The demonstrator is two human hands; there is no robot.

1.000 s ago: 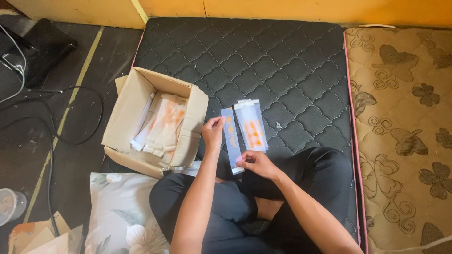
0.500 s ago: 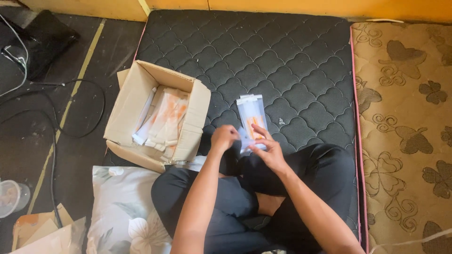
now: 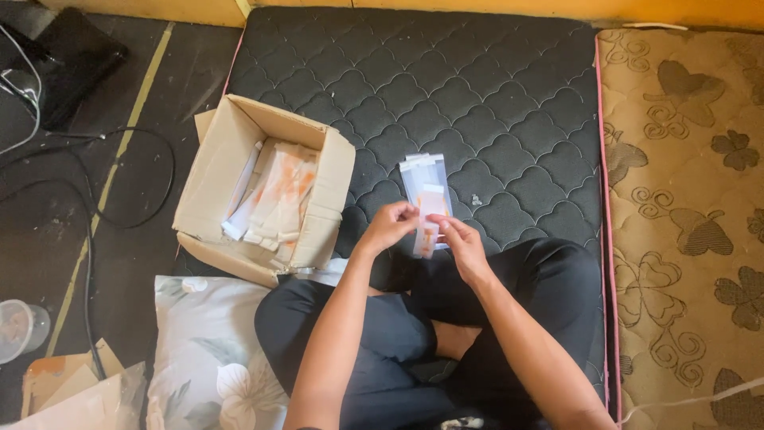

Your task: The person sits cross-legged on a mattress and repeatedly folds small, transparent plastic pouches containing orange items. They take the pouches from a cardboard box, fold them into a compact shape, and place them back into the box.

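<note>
Both hands, left hand [image 3: 391, 224] and right hand [image 3: 461, 243], pinch one clear packet [image 3: 427, 209] over the mattress [image 3: 493, 95]. Cardboard box [image 3: 263, 191] at mattress's left edge holds many packets; much apparently remains.

Clear flat plastic packet [image 3: 428, 199] with white and orange contents, long and narrow, held lengthwise above a black quilted mattress [image 3: 477, 87], lower end pinched.

Even, soft daylight; faint shadows beneath the cardboard box [image 3: 263, 187]; dim floor [image 3: 87, 239] at left; sharp focus, no glare.
</note>
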